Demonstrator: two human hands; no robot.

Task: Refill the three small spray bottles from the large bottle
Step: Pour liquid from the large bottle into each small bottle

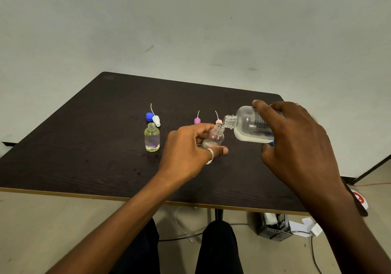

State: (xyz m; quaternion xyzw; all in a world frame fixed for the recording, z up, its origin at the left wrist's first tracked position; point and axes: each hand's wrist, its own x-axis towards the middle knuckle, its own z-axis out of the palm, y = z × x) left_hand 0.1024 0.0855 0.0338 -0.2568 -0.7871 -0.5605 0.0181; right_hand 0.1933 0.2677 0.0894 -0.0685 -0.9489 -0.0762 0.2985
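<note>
My right hand (296,144) holds the large clear bottle (247,125) tipped to the left, its open neck touching the mouth of a small clear bottle (214,137). My left hand (190,151) grips that small bottle, which leans toward the large one. A second small bottle (152,138) with yellowish liquid stands uncapped on the dark table (95,146) to the left. A third small bottle is not visible. Behind lie a white spray top (156,121), a purple spray top (197,121) and a pink spray top (219,121), each with a thin tube.
A blue cap (149,116) sits beside the white spray top. The table's front edge runs below my forearms. On the floor to the right are a black crate (273,227), cables and a red-and-white object (359,199).
</note>
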